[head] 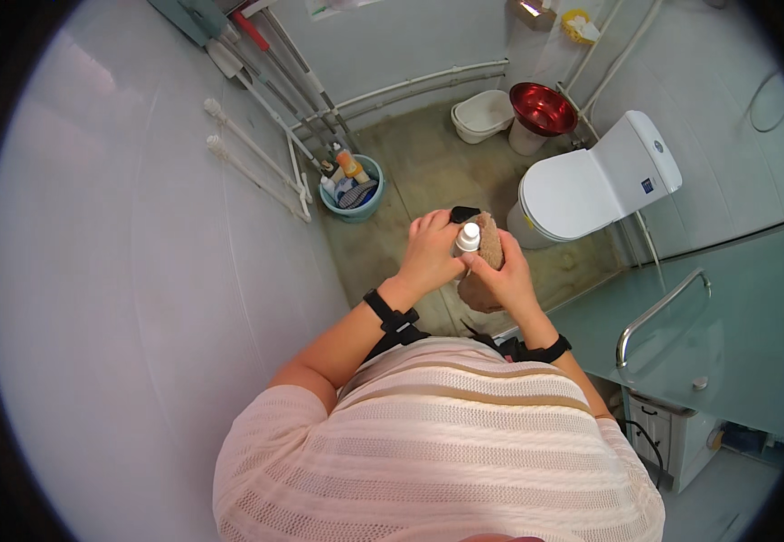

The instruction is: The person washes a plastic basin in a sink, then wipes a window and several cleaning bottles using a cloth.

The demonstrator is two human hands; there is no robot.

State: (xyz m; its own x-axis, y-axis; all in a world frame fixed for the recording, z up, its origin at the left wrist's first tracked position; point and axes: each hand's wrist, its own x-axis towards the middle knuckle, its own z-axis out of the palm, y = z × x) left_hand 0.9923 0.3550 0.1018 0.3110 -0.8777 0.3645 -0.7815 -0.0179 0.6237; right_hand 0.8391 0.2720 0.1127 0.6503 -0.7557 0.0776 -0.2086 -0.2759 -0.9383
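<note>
In front of my body both hands meet over the floor. My left hand (430, 252) is closed round a bottle with a white cap (470, 235), its body mostly hidden by the fingers. A small black object (465, 214) shows beyond the left fingertips; what it is I cannot tell. My right hand (510, 271) grips a brown fluffy cloth (491, 244), and its thumb touches the bottle near the cap. Part of the cloth hangs below the hands. Each wrist wears a black strap.
A white toilet (568, 196) with its lid down stands right of the hands. At left is a blue bucket (381, 193) of bottles and cloths, below mop handles. A red basin (542, 108) and white tub (483, 115) lie beyond. A glass door (670, 325) is at lower right.
</note>
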